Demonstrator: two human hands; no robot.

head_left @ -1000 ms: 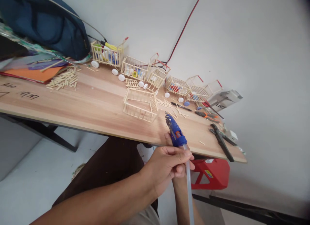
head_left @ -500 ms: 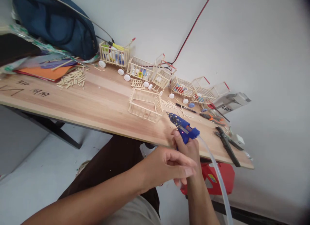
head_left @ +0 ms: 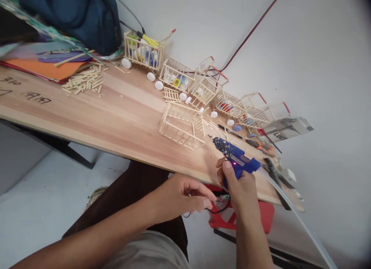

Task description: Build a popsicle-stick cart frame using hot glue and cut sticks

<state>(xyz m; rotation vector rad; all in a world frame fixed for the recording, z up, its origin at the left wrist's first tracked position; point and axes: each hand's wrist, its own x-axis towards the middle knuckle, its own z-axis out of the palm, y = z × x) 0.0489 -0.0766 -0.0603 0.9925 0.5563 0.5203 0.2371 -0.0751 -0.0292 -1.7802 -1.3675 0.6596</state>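
Observation:
My right hand [head_left: 237, 180] is wrapped round the handle of a blue glue gun [head_left: 234, 155], its speckled nozzle aimed left above the table. A long translucent glue stick [head_left: 298, 211] trails from the gun's back end. My left hand [head_left: 182, 193] hovers just off the table's front edge, fingers loosely curved and apart, with nothing seen in them. Left of the nozzle, a small open frame of wooden sticks [head_left: 182, 126] rests on the wood, apart from both hands.
Behind the frame stand several miniature stick carts [head_left: 145, 52] with white wheels. Short sticks [head_left: 84, 79] are heaped at left by orange paper [head_left: 43, 70] and a blue bag [head_left: 75, 21]. Orange-handled pliers [head_left: 261, 146], a pen [head_left: 230, 131] and a black-handled tool [head_left: 276, 180] lie right.
The glue gun in my right hand has moved right, away from my left hand. My left hand has drawn left, so the two no longer overlap. The camera view has shifted.

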